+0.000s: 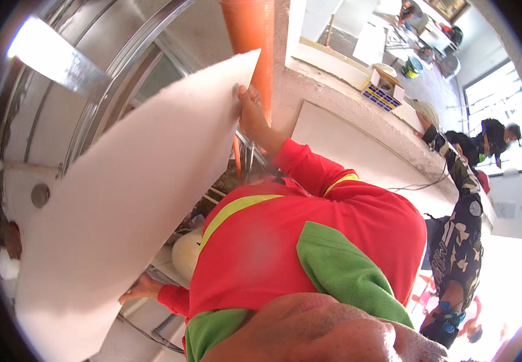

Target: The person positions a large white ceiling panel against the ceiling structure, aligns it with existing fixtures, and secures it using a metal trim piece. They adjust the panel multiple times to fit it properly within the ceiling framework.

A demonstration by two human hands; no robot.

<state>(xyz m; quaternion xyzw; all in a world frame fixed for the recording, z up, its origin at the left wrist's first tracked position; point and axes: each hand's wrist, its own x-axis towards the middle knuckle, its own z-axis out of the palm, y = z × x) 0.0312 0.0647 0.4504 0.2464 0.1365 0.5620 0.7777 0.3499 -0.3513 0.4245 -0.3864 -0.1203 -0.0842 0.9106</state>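
A large flat white board [134,175] slants across the left half of the view. My right hand [252,111] grips its upper right edge, with the fingertips showing at the rim. At the lower edge, my left hand [142,288] holds the board, part of its fingers hidden by it. Both of my arms are in red sleeves. Next to my right hand stands a thick orange pipe [250,27], partly covered by the board's upper corner.
Metal framing [125,60] runs along the wall behind the board. To the right, a rough ledge [339,90] carries an open box [384,90]. A person in camouflage clothing [463,241] is close on my right. A white rounded object [185,256] sits below the board.
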